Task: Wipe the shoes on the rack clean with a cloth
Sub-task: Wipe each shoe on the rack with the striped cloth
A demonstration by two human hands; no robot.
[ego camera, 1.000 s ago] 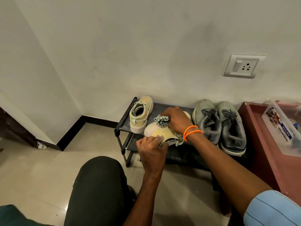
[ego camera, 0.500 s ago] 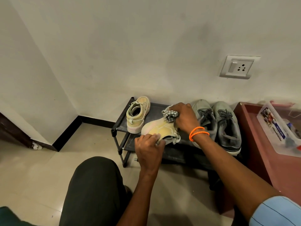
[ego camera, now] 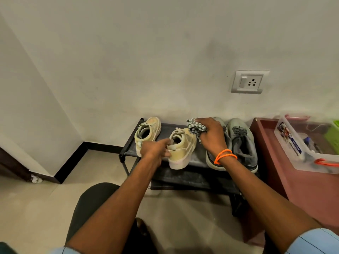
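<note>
Fingers of the left hand (ego camera: 155, 153) curl at the heel of a cream sneaker (ego camera: 181, 149), index finger poking toward the collar opening, the rest pressed against the heel counter; grip reads as a loose hold on the heel. Right hand (ego camera: 212, 135) sits at about 2 o'clock from that shoe, fingers bunched around a checked cloth (ego camera: 195, 127), which spills out past the knuckles toward 10 o'clock. Orange bands (ego camera: 224, 156) circle the right wrist.

Head view, only one. Cream sneaker stands upright on the top shelf of a black shoe rack (ego camera: 128, 143), toe pointing to 12 o'clock toward the wall, sole edge near the shelf's front lip. Its mate, a second cream sneaker (ego camera: 148, 133), stands at 9 o'clock from it, just beside, same heading. At 3 o'clock, two grey lace-up shoes (ego camera: 242, 143) sit side by side; the nearer one is mostly hidden under the right hand and wrist. Cloth hangs between the held cream shoe and the grey pair; cannot tell whether it touches either.

Lower shelf dark, contents not readable. At 3 o'clock of the rack, a reddish-brown cabinet top (ego camera: 275, 162) bears a clear plastic box (ego camera: 293, 143). Wall socket (ego camera: 249, 82) at 1 o'clock above the shoes. Dark-trousered knee (ego camera: 95, 204) at 7 o'clock, pale tiled floor beneath.
</note>
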